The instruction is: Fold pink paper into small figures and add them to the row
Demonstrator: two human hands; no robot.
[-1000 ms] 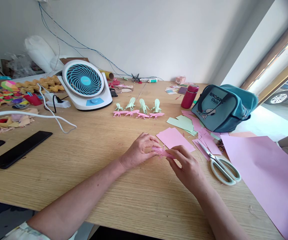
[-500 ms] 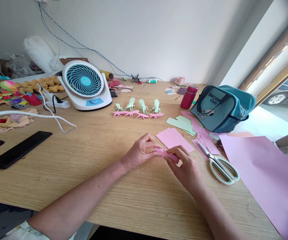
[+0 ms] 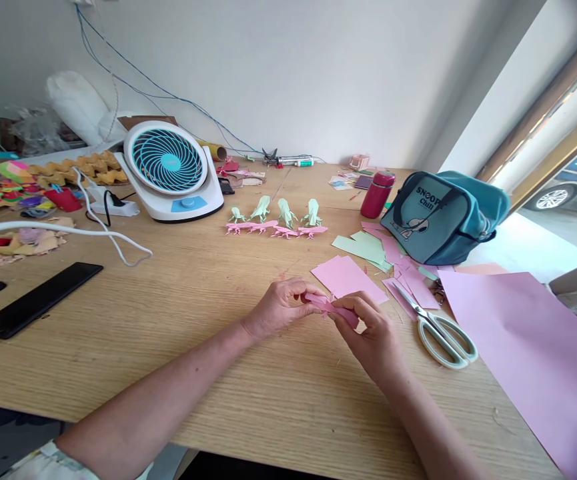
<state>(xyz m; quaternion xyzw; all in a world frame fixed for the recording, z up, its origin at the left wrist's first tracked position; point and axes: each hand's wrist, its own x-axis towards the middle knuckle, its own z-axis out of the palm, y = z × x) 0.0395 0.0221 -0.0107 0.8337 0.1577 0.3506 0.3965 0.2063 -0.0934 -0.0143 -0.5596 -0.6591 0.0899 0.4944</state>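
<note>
Between my two hands is a small folded pink paper figure (image 3: pixel 324 304), held just above the wooden table. My left hand (image 3: pixel 282 308) pinches its left end between thumb and fingers. My right hand (image 3: pixel 368 331) grips the right end, thumb below and fingers on top, hiding part of the folds. Beyond the hands lies a stack of pink paper rectangles (image 3: pixel 345 277). White-handled scissors (image 3: pixel 445 339) rest to the right of my right hand. Farther back stand several pale green folded paper figures (image 3: pixel 286 212), with a row of pink folded figures (image 3: pixel 284 231) in front of them.
A large pink sheet (image 3: pixel 528 353) covers the table's right side. Green paper pieces (image 3: pixel 361 248), a red bottle (image 3: pixel 378 194) and a teal bag (image 3: pixel 433 217) stand or lie behind. On the left are a white fan (image 3: pixel 178 173), a white cable (image 3: pixel 68 231) and a long black object (image 3: pixel 38 300).
My left fingers have shifted slightly on the paper figure, which stays pinched in both hands. The view has moved a little; the other things stay in place.
</note>
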